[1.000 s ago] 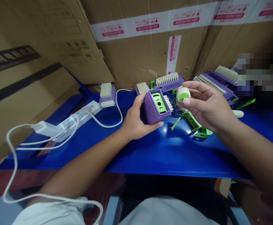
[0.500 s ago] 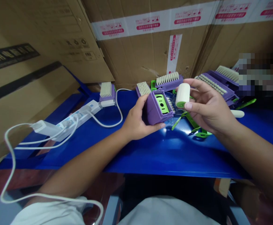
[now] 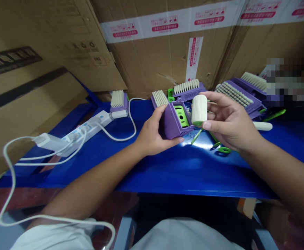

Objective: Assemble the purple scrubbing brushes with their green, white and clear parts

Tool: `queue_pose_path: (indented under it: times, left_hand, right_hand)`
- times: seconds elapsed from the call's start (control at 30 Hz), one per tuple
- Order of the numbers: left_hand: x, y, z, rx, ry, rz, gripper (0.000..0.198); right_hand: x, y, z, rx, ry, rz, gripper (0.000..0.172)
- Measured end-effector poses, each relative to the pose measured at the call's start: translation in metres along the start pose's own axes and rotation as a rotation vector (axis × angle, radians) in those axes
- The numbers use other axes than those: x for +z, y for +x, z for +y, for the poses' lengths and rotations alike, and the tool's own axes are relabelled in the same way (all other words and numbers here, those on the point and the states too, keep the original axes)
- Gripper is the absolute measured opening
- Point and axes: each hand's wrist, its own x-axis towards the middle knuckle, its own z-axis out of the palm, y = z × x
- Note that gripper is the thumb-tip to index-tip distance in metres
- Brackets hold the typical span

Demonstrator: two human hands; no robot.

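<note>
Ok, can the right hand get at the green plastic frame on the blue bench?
Probably, once freed: the right hand is holding a white ribbed roller, which would need setting down first. Otherwise the way looks free: the green plastic frame lies just below the hand, with nothing visible between them.

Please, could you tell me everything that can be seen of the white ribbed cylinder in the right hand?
The white ribbed cylinder is a short roller of what looks like matte plastic, with lengthwise ridges and a green rim at its lower end. It stands nearly upright, gripped between the thumb and fingers of the right hand, close to the purple housing in the left hand. Whether it touches that housing cannot be told.
</note>
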Motion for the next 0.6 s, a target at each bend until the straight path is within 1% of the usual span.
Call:
queue_pose_path:
  times: [0.17, 0.37, 0.6]
  left_hand:
    - [0.0, 0.0006, 0.0013, 0.024, 0.006, -0.003, 0.102]
    - [0.0004, -0.0001, 0.0026, 0.019, 0.019, -0.015, 0.103]
    - [0.0011, -0.0003, 0.0022, 0.013, 0.058, -0.015, 0.104]
  right_hand:
    - [0.0004, -0.0009, 0.001, -0.001, 0.024, 0.003, 0.064]
    - [0.0003, -0.002, 0.0011, -0.008, 0.0, 0.0, 0.062]
    - [-0.0003, -0.0034, 0.0002, -0.057, -0.056, -0.021, 0.067]
